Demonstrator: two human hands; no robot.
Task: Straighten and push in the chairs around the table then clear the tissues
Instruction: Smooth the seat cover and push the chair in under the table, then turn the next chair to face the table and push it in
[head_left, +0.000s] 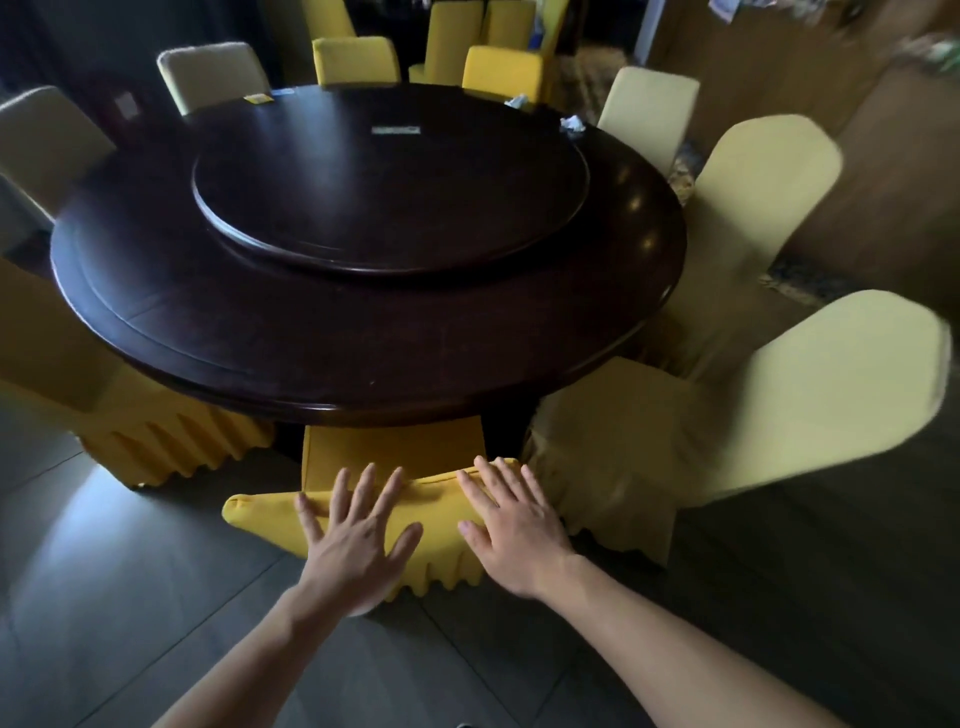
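Both palms lie flat on the top of the yellow chair (395, 499) nearest the round desk (363, 358): the left hand (358, 535) and the right hand (511, 530) are spread open, fingers splayed, grasping nothing, simply pressing on the fabric-covered backrest. The seat already sits partly under the desk's edge. To finish this well, I'd say push evenly with both palms so the chair slides straight in rather than twisting toward the pale chair (753, 415) just beside it on the right, which stands angled and pulled out. Two crumpled tissues (573, 124) lie at the far right rim of the desk, well apart from the hands, so clearing them is not yet begun.

The chair's legs are hidden under its pleated cover, so I can't tell whether it stands square. The far chairs are dim, and the room's upper right corner is blurred.
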